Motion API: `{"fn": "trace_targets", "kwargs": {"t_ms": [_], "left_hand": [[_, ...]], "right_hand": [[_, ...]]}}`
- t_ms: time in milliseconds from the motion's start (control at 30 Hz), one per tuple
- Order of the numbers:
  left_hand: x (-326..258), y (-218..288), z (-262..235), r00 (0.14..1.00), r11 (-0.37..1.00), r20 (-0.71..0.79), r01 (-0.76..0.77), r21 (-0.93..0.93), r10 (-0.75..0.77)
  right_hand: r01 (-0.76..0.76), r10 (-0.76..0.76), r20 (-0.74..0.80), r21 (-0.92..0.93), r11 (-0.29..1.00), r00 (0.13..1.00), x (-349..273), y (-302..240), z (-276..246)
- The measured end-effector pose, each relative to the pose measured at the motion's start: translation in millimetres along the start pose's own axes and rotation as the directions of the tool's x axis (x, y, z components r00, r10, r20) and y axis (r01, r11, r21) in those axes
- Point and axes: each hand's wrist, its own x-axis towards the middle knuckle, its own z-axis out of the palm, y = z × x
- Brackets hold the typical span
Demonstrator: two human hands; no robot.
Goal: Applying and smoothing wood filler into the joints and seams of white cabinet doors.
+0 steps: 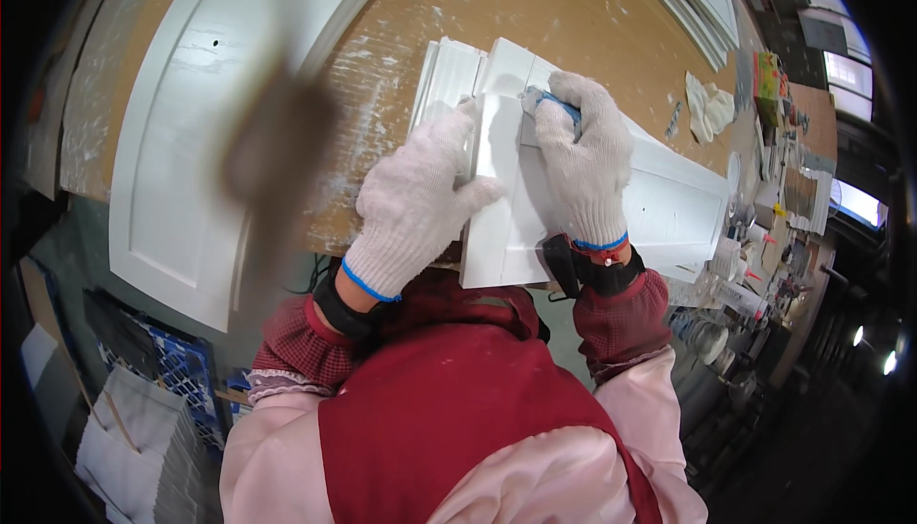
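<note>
Two gloved hands work a white moulded panel (521,209) lying on the brown bench (497,8). The left hand (415,204) lies flat, its grip spread to steady the near end; the right hand (585,166) has its grip pinched on a small blue pad (557,105) pressed against the moulding. The panel looks stiff, light and smooth-coated, likely easy to scuff; its long edges seem the safest hold. Left of the grip lies a larger white door panel (172,161); right of it, a cluttered shelf (764,237).
</note>
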Motion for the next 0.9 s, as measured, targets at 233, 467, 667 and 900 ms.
{"fn": "trace_targets", "kwargs": {"t_ms": [233,467,667,900], "left_hand": [[0.9,1.8,-2.3,1.0,1.0,0.014,0.023,-0.012,-0.023],[1.1,-0.5,1.3,1.0,1.0,-0.007,-0.013,0.004,0.013],[2.0,3.0,-1.8,0.996,0.998,0.063,0.061,-0.033,-0.059],[2.2,5.8,-5.9,0.995,0.997,0.072,0.067,-0.026,-0.065]], "right_hand": [[-0.022,0.023,0.055,-0.028,0.999,0.998,-2.6,-3.4,-4.2],[-0.022,0.027,0.116,-0.049,0.999,0.993,-10.4,-2.1,-10.7],[-0.071,0.068,0.164,0.014,0.997,0.984,-17.5,-5.4,-17.6],[-0.299,0.288,0.088,0.17,0.939,0.954,-19.3,-2.2,-36.9]]}}
